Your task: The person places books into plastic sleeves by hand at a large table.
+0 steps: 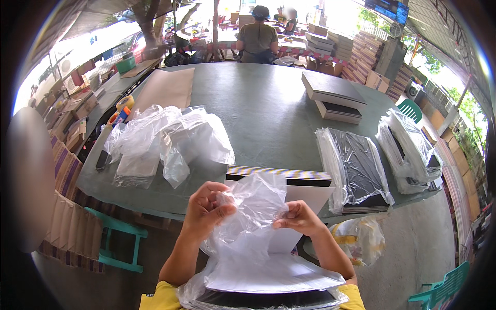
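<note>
Between my two hands stretches a clear plastic bag [253,206], crumpled at its upper end. My left hand [209,209] pinches its left edge, and my right hand [300,218] pinches the right edge. Below them, against my body, lie a white sheet [274,276] and a black flat panel [266,298] with clear plastic around it. Just beyond my hands, a stack of black panels with pale edges [279,173] rests at the table's near edge, partly hidden by the bag. A white board [305,199] leans below that stack.
A heap of loose plastic bags [175,134] covers the table's left side, beside tape rolls [121,111]. Plastic-wrapped black panels [356,165] and another wrapped pile [408,144] lie right. Unwrapped panels [333,93] sit farther back. A green stool [121,237] stands lower left; a person [257,39] sits beyond.
</note>
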`<state>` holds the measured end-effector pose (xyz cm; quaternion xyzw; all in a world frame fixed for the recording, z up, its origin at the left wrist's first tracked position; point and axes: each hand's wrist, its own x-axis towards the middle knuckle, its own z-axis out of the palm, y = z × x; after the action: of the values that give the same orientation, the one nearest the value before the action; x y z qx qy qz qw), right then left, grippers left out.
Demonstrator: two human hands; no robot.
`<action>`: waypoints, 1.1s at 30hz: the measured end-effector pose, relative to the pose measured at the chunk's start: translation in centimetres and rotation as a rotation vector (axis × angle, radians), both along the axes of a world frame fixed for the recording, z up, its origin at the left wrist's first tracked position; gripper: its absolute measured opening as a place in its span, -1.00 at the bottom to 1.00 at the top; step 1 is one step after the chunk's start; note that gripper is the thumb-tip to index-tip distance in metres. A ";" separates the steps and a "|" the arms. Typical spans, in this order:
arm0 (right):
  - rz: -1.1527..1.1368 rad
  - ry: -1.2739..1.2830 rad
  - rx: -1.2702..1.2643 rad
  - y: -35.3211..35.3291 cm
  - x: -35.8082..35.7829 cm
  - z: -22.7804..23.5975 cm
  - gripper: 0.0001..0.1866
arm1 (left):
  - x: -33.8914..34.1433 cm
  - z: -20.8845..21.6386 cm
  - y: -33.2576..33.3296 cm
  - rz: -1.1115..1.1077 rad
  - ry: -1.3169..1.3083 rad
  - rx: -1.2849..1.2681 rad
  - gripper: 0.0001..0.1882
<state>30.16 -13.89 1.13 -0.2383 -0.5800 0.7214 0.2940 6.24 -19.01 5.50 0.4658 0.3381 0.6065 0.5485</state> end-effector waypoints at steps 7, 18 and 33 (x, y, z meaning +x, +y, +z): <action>0.008 0.051 -0.023 -0.8 0.7 2.8 -0.93 | -2.1 -0.7 1.3 0.252 0.181 -0.029 -0.76; 0.112 0.136 -0.240 -1.7 1.4 3.7 -0.91 | -1.9 0.0 0.4 0.346 0.632 0.297 -0.76; -0.040 0.268 -0.275 -2.6 -0.1 1.4 -0.80 | 0.4 -1.2 -0.3 -0.067 0.849 0.328 -0.82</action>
<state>30.09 -16.51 2.52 -0.1896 -0.4268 0.8131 0.3476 6.69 -19.28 4.32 0.7646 0.4171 0.3894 0.2996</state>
